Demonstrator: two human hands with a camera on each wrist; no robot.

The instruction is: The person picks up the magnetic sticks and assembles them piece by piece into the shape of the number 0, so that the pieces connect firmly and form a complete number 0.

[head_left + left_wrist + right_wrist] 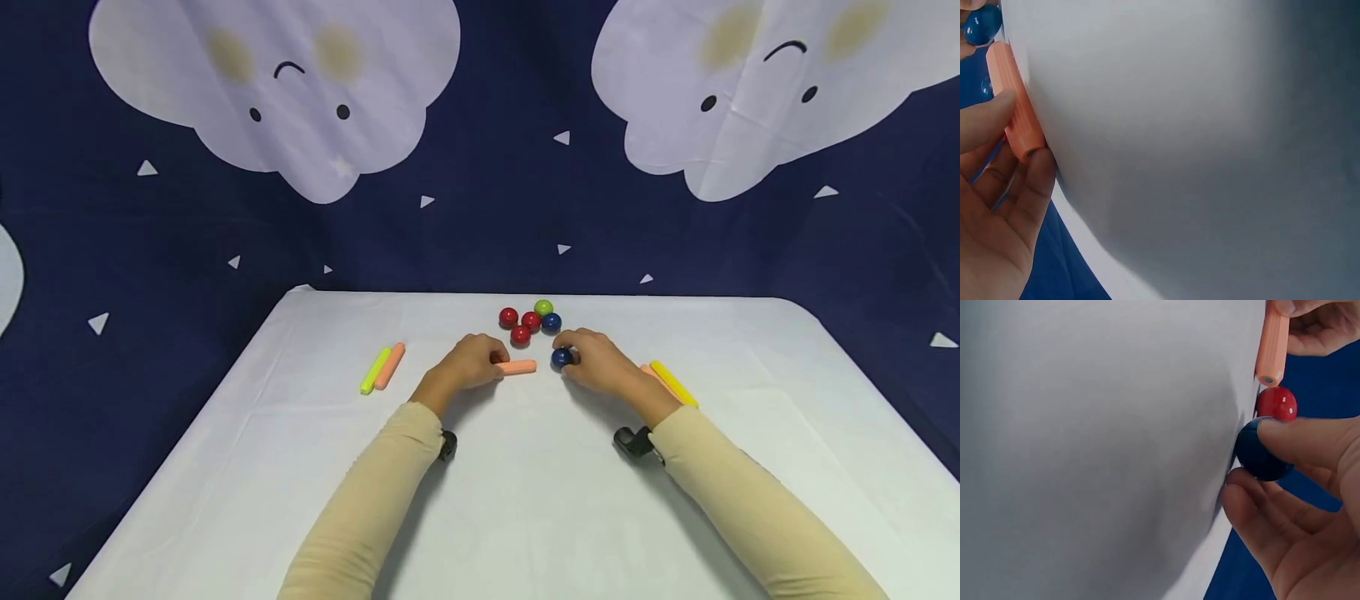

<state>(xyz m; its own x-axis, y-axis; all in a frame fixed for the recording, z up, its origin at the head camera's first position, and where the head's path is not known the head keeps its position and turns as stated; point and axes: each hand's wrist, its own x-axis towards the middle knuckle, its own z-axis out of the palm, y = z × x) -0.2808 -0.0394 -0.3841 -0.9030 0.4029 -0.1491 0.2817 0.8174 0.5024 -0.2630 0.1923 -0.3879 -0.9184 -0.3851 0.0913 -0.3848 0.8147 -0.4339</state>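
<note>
Sleeves point(360, 508): beige, nearer than the orange stick point(517, 367).
Right pair: yellow stick point(672, 383) and peach stick point(651, 372), well right of the orange stick.
Left pair: lime stick point(375, 371) and coral stick point(390, 367), well left of it.
Left hand point(472, 361): pinches the orange stick's left end.
Right hand point(597, 363): pinches a blue ball point(561, 358) just right of the orange stick.
Cluster: red balls point(521, 336), navy ball point(551, 322), green ball point(543, 307), beyond the orange stick.

The person is wearing long beige sleeves point(367, 500); creases are showing. Black wrist devices point(633, 442) are peeking past the cuffs point(673, 428).
</note>
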